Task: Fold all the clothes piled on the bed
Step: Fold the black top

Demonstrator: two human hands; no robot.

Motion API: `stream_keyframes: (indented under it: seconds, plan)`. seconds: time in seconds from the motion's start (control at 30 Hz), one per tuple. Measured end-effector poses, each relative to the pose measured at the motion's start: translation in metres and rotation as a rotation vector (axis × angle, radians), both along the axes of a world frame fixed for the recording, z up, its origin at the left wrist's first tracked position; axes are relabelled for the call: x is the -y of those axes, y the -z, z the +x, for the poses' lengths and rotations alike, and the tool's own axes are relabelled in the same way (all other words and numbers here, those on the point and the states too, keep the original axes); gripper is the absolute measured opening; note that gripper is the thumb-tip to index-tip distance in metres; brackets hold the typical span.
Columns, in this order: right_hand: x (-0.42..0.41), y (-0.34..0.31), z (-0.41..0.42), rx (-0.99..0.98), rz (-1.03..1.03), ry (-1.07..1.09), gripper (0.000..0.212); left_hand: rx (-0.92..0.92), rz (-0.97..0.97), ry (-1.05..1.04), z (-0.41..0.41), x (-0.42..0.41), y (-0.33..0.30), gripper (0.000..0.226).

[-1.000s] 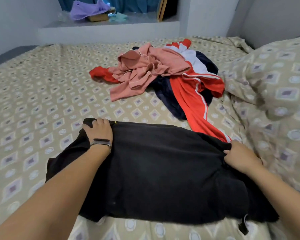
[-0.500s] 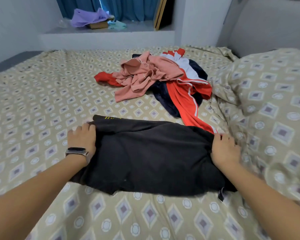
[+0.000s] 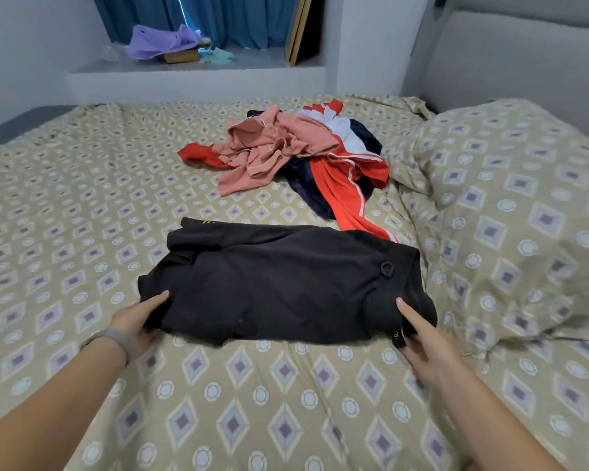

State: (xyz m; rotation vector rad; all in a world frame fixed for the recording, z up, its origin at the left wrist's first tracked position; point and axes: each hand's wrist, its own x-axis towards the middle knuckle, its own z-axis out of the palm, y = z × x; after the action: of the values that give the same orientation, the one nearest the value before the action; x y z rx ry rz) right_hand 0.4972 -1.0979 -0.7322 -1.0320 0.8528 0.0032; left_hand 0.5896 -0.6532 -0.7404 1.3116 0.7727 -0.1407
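The left hand (image 3: 135, 322) and right hand (image 3: 425, 338) are each gripping a near corner of the black garment (image 3: 286, 283), thumbs lying on top and fingers tucked beneath its edge. The garment is lying partly folded on the patterned bed (image 3: 82, 205), with the unfolded pile of clothes (image 3: 293, 154) sitting just beyond it, beside the pillow (image 3: 510, 198).

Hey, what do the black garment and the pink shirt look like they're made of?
Black garment: probably a soft matte knit, it drapes limply without shine. Pink shirt: likely light woven cotton or a blend, crumpled into crisp creases, with buttons and pale piping.
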Motion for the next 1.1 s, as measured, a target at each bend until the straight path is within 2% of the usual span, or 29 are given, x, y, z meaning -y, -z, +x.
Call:
stream_keyframes:
  seconds: [0.1,0.23,0.33,0.5,0.57,0.63,0.73,0.8,0.87,0.97,1.03,1.1]
  plan:
    - [-0.013,0.001,0.009,0.095,0.209,0.081,0.054,0.042,-0.11,0.009,0.006,0.003,0.006,0.042]
    - [-0.017,0.001,0.013,0.058,0.141,0.157,0.041,0.136,-0.035,-0.068,0.011,0.03,0.004,0.039]
    - [-0.016,0.0,0.008,0.005,0.077,0.19,0.033,0.101,0.006,-0.197,0.007,0.038,0.005,0.027]
    - [-0.004,-0.008,-0.025,-0.048,0.04,0.143,0.029,0.04,0.053,-0.309,-0.037,0.013,-0.005,0.022]
    - [0.006,-0.011,-0.046,-0.066,0.024,0.139,0.033,0.04,0.049,-0.299,-0.062,0.002,-0.006,0.027]
    - [0.016,-0.016,-0.066,-0.093,0.003,0.131,0.027,-0.001,0.088,-0.298,-0.091,-0.007,-0.005,0.033]
    - [0.03,-0.017,-0.09,-0.148,-0.016,0.127,0.025,-0.129,0.145,-0.256,-0.139,-0.022,0.001,0.021]
    - [0.037,-0.015,-0.104,-0.17,-0.029,0.152,0.029,-0.184,0.348,-0.154,-0.168,-0.026,0.0,0.027]
    - [0.046,-0.011,-0.112,-0.182,-0.082,0.173,0.039,-0.185,0.628,-0.017,-0.19,-0.024,-0.007,0.032]
    - [0.047,-0.011,-0.119,-0.206,-0.212,0.155,0.046,-0.161,0.937,0.173,-0.203,-0.018,-0.012,0.04]
    - [0.041,-0.013,-0.12,-0.255,-0.427,0.026,0.054,-0.129,1.045,0.257,-0.204,-0.011,-0.015,0.032]
    - [0.032,-0.021,-0.122,-0.317,-0.769,-0.14,0.059,-0.071,1.082,0.285,-0.199,-0.007,-0.012,0.043]
